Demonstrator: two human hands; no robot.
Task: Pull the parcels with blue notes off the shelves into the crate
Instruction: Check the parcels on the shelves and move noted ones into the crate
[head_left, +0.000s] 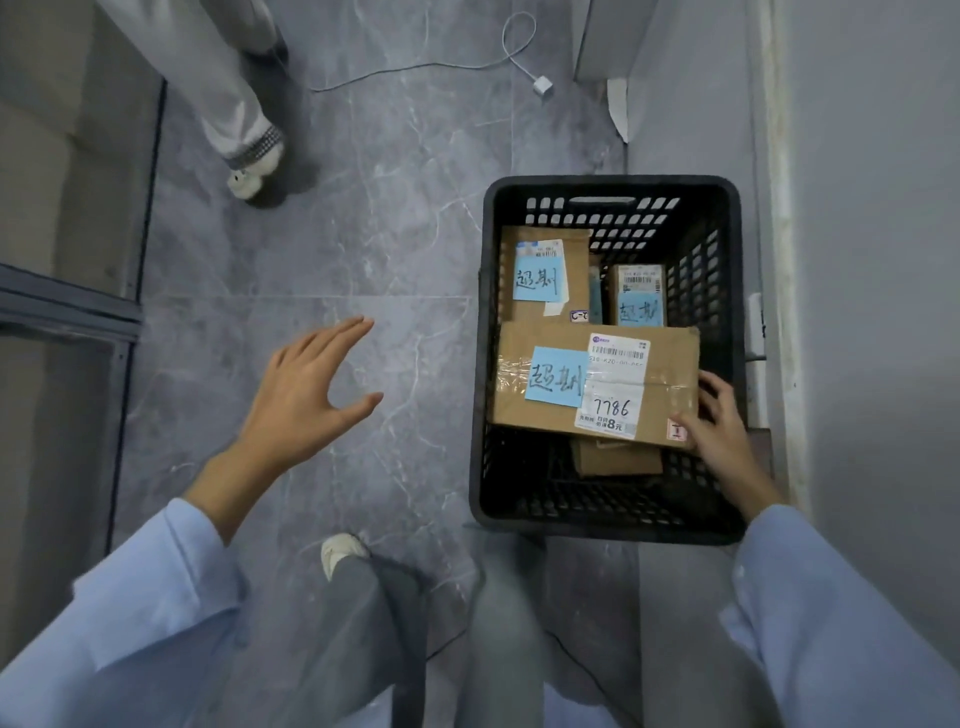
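A person's right hand (719, 431) grips the near right corner of a large cardboard parcel (670, 366) bearing a blue note (556, 376), thumb on top and fingers curled over its edge, as it lies across the inside of a black crate (608, 183) on a grey floor (389, 208). Two smaller noted parcels (574, 260) lie beyond it in the crate. The left hand (306, 389) hovers over the floor beside the crate, fingers spread wide, holding nothing.

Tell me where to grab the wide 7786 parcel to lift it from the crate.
Grip the parcel by its near long edge, from the near side of the crate: that edge overhangs a smaller box, so fingers should slip under. Its ends crowd the crate walls. The right hand holds its near right corner.
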